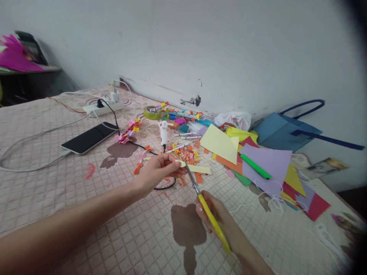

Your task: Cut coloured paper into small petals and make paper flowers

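My left hand [162,168] pinches one end of a pale yellow paper strip [200,169], whose free end points right. In my right hand [213,212] is a pair of scissors [213,221] with yellow handles. Their metal blades reach up to the strip, close beside my left fingertips. Whether the blades are cutting into the paper cannot be made out. Just behind the strip lies a heap of small coloured paper bits [186,153]. A white glue gun [163,133] stands beyond my left hand, its black cord running across the table.
Coloured paper sheets [265,162] with a green marker [255,166] lie at right, before a blue bag [283,131]. A phone [91,137] on a cable and a power strip [104,108] are at left. Green tape [152,112] and decorated sticks lie near the wall.
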